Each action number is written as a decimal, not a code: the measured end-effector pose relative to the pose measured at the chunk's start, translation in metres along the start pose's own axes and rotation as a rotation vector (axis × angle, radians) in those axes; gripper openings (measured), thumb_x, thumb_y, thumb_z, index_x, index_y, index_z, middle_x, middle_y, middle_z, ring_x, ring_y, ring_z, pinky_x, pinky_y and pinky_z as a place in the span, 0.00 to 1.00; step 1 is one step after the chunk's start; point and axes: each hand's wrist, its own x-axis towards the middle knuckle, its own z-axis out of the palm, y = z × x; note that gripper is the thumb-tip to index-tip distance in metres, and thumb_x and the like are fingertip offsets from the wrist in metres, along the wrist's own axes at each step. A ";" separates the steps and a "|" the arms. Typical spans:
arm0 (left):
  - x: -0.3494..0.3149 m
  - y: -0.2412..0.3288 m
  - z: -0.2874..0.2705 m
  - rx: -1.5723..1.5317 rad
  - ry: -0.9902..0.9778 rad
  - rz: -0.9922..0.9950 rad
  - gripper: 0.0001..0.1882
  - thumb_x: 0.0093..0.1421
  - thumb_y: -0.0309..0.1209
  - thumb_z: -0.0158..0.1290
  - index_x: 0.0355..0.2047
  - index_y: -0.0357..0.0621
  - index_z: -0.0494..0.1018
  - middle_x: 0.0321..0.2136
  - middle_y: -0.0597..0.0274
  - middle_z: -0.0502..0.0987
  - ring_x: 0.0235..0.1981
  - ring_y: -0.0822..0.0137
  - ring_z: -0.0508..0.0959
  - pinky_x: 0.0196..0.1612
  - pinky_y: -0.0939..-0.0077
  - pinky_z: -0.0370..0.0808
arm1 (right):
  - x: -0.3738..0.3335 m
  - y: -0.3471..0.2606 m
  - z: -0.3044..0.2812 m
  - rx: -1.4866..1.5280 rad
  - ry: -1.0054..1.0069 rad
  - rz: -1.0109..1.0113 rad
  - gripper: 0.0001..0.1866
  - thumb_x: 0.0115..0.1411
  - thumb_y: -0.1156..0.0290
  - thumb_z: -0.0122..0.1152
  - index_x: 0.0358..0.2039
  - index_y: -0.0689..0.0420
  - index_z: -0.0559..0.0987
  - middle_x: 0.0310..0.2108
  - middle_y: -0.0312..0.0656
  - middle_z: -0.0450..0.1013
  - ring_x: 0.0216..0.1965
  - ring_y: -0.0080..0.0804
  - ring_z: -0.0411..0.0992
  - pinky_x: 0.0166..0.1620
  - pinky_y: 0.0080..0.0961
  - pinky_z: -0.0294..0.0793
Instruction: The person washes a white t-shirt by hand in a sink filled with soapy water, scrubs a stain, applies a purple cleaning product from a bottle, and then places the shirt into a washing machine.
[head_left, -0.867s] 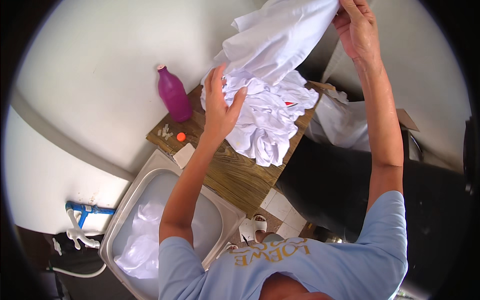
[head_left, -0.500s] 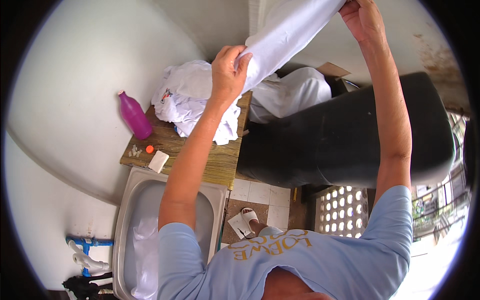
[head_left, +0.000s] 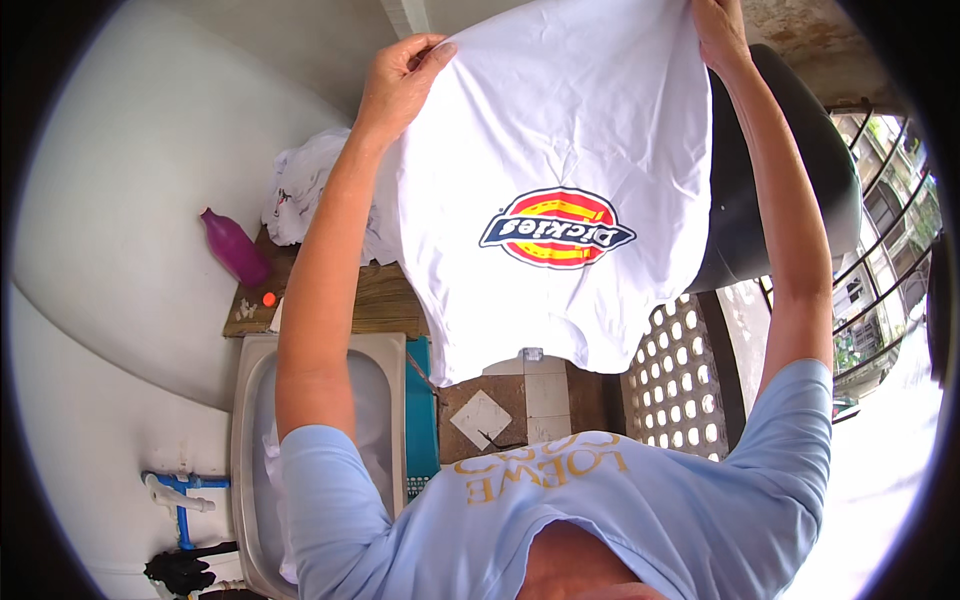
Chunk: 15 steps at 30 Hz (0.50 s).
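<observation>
A white T-shirt [head_left: 560, 130] with a red, yellow and dark blue printed emblem hangs spread in front of me, its neck opening downward. My left hand [head_left: 400, 85] pinches its upper left corner between thumb and fingers. At the top edge of the view, my right hand [head_left: 720, 35] grips the upper right corner; part of that hand is cut off. Behind my left forearm, a heap of white clothes [head_left: 300, 185] lies on the wooden counter [head_left: 385, 295]. Below it, the metal sink [head_left: 250, 400] holds water and white cloth [head_left: 275, 470].
A purple bottle [head_left: 235, 248] and an orange cap [head_left: 269, 299] are on the counter at left. Blue pipes [head_left: 182, 510] run beside the sink. A black padded piece of furniture [head_left: 740, 215] stands behind the shirt. Barred openings [head_left: 880, 210] line the right side.
The shirt went from a stretched, bunched strip to hanging open, showing its print. My left hand moved up and left. The view shifted somewhat, and the foot is out of sight.
</observation>
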 end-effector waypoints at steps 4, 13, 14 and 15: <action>-0.007 -0.008 0.020 0.256 0.029 -0.025 0.13 0.60 0.36 0.57 0.38 0.38 0.77 0.27 0.72 0.71 0.29 0.76 0.67 0.30 0.82 0.64 | -0.019 -0.024 -0.011 -0.277 -0.001 -0.149 0.15 0.67 0.61 0.46 0.36 0.62 0.68 0.26 0.42 0.66 0.32 0.30 0.65 0.38 0.30 0.67; -0.103 0.059 0.200 0.114 0.083 0.039 0.46 0.47 0.46 0.67 0.58 0.39 0.54 0.48 0.51 0.62 0.48 0.61 0.67 0.50 0.65 0.68 | -0.114 -0.019 0.041 0.210 -0.271 0.711 0.10 0.60 0.65 0.56 0.35 0.58 0.72 0.26 0.35 0.69 0.30 0.24 0.67 0.32 0.26 0.69; -0.104 0.051 0.211 0.054 0.103 0.014 0.48 0.47 0.44 0.68 0.58 0.37 0.52 0.49 0.49 0.62 0.51 0.59 0.66 0.53 0.65 0.66 | -0.126 -0.027 0.041 0.264 -0.258 0.734 0.09 0.61 0.66 0.56 0.35 0.58 0.74 0.26 0.35 0.70 0.30 0.23 0.68 0.32 0.24 0.70; -0.106 0.050 0.215 -0.059 0.101 -0.089 0.47 0.49 0.39 0.67 0.59 0.33 0.49 0.53 0.46 0.59 0.54 0.58 0.64 0.57 0.66 0.63 | -0.134 -0.053 0.028 0.433 -0.330 0.881 0.13 0.65 0.67 0.53 0.48 0.58 0.68 0.41 0.39 0.71 0.42 0.24 0.70 0.51 0.29 0.71</action>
